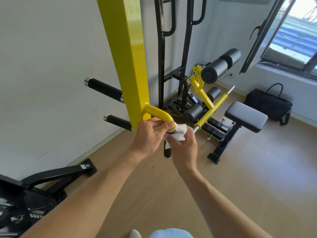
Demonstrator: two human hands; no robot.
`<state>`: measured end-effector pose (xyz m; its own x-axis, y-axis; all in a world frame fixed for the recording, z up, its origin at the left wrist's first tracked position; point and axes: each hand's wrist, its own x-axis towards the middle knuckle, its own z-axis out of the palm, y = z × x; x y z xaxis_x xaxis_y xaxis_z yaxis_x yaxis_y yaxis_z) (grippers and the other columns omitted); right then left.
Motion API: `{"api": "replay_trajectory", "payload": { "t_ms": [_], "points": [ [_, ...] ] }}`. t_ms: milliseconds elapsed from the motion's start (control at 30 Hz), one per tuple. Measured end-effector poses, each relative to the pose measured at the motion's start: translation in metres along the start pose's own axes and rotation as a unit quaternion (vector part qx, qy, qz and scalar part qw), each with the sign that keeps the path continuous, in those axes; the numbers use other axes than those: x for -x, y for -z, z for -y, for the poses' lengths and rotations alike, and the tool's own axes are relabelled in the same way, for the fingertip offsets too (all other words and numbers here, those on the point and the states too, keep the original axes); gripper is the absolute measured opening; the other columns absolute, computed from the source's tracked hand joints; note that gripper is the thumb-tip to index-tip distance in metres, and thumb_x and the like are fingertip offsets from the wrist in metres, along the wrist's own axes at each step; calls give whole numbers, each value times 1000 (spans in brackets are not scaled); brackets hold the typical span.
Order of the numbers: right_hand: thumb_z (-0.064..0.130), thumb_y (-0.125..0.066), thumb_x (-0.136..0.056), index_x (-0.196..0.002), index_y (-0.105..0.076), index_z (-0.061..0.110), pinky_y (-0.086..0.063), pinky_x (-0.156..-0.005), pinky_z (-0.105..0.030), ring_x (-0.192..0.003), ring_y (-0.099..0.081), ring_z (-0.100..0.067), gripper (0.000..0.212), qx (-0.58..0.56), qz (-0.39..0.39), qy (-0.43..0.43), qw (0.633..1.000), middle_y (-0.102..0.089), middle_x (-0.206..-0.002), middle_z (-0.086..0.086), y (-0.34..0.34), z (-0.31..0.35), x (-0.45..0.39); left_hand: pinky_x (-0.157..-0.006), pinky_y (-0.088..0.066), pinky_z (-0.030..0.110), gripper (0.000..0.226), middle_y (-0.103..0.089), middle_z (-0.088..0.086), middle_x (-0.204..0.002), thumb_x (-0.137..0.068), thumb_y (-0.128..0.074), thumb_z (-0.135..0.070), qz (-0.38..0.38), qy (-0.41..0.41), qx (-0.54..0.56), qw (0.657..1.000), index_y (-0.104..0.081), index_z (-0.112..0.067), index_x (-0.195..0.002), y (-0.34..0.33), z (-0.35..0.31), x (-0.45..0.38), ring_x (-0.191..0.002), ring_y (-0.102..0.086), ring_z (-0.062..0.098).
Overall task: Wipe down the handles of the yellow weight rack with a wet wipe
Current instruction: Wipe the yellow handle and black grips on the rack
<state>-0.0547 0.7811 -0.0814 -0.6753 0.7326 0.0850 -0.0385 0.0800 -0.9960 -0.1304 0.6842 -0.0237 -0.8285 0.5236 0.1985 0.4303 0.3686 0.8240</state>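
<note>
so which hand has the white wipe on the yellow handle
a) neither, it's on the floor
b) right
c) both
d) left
b: the right hand bunches the white wipe against the yellow handle where it meets the black grip, while the left hand only holds the handle's bend.

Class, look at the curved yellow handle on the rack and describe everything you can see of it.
The yellow handle is a glossy, round tube, metal by its look, that leaves the lower part of the yellow post and bends downward. Below the bend it carries a black grip with a silvery end cap. The left hand holds the tube at the bend, thumb on top. The right hand presses a crumpled white wipe against the joint where yellow meets black. The hands hide the upper part of the grip.
</note>
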Motion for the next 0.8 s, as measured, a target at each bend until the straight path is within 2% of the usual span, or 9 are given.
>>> {"api": "replay_trajectory", "payload": {
  "t_ms": [67,133,233,300,400,500,567,700,800],
  "points": [
    [38,-82,-77,-100,-62,37,-59,-72,-45,-81,-66,-18,31,21,40,-17,999,-68,-85,9,-2,-3,2,-70,-42,-3,34,-75,-11,-92,-92,-61,-45,5,-2,0,1000,-78,-19,-107,1,2,0,-79,-60,-19],
    [51,-80,-74,-110,-64,38,-59,-74,-51,-86,-68,-17,41,43,81,-16,996,-70,-93,9,1,-9,8,-69,-42,-1,31,-73,-14,-90,-94,-61,-43,10,-1,12,1000,-78,-20,-106,1,2,2,-82,-62,-17],
    [61,-66,-84,-147,-43,36,-50,-102,-42,-129,-54,-7,71,-10,153,13,988,-59,-138,15,7,-15,20,-74,-44,0,30,-73,-15,-105,-99,-55,-39,37,6,63,997,-73,-23,-118,-1,9,9,-99,-64,-10],
    [58,-44,-97,-155,-33,26,-40,-111,-29,-141,-42,-9,67,-86,164,27,982,-46,-152,11,10,-15,28,-80,-47,2,38,-69,-16,-124,-101,-48,-41,71,30,104,992,-63,-29,-133,-4,15,18,-111,-62,-5],
    [31,-36,-107,-143,-51,10,-43,-108,-28,-132,-53,-13,45,-141,71,8,987,-60,-141,1,10,-10,31,-83,-43,2,38,-66,-16,-125,-102,-43,-43,75,57,132,987,-62,-32,-134,-7,17,24,-113,-58,-7],
    [13,-61,-98,-118,-69,7,-56,-80,-27,-100,-69,-17,23,-144,-15,-24,989,-75,-107,-6,2,3,28,-73,-43,1,33,-71,-13,-107,-103,-45,-39,47,57,121,990,-70,-26,-120,-3,10,18,-99,-61,-9],
    [8,-72,-90,-108,-68,3,-59,-72,-27,-94,-72,-23,19,-158,-49,-32,986,-75,-102,-12,-3,8,25,-70,-45,3,34,-73,-8,-108,-102,-47,-38,46,41,95,994,-71,-22,-121,-1,9,14,-97,-63,1],
    [-2,-77,-82,-94,-62,4,-60,-87,-44,-104,-72,-23,20,-166,-61,-50,983,-73,-118,-8,-9,2,21,-70,-46,1,34,-75,-5,-109,-101,-50,-40,46,41,96,993,-72,-20,-119,1,9,11,-96,-64,6],
    [8,-85,-76,-100,-60,17,-57,-93,-46,-108,-69,-15,36,-100,-61,-88,989,-70,-119,2,-11,-8,19,-82,-47,11,29,-75,-10,-110,-100,-54,-39,51,38,99,993,-74,-24,-114,2,8,10,-105,-66,4]
  ]
}}
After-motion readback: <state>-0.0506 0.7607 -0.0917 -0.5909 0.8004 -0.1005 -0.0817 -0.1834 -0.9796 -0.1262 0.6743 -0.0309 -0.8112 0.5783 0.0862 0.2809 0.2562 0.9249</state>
